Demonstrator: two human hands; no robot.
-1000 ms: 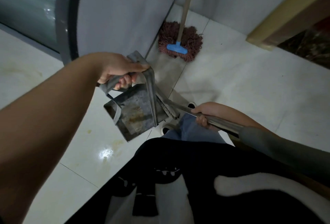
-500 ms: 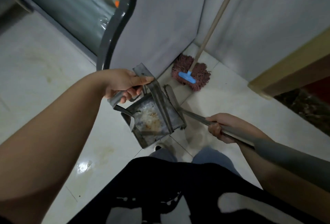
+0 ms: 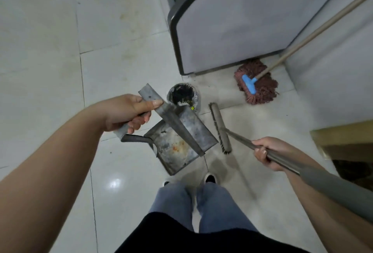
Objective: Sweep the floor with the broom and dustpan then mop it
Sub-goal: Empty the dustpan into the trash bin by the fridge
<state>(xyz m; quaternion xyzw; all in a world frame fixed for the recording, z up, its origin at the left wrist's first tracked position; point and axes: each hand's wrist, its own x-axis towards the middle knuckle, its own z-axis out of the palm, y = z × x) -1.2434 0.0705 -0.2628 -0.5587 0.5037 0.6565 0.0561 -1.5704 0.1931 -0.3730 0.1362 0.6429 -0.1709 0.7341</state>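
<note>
My left hand (image 3: 129, 112) grips the handle of a grey metal dustpan (image 3: 177, 141), held in the air and tilted over the floor, its stained pan facing up. Just beyond the dustpan stands a small round bin (image 3: 183, 96) with dark rubbish inside. My right hand (image 3: 266, 152) is closed around the grey broom handle; the broom head (image 3: 220, 128) hangs right of the dustpan, close to the floor. A reddish-brown mop (image 3: 260, 84) with a blue clamp and a wooden pole rests on the tiles, leaning by the wall.
A grey appliance (image 3: 232, 22) with a dark rim stands behind the bin. A grey wall (image 3: 333, 83) is on the right, with a yellowish ledge (image 3: 343, 133) below it. My feet (image 3: 210, 178) stand on white floor tiles (image 3: 50, 50), some faintly stained.
The view has swung, revealing the round bin. The broom head has separated from the dustpan and now hangs to its right. Both hands keep their grips.
</note>
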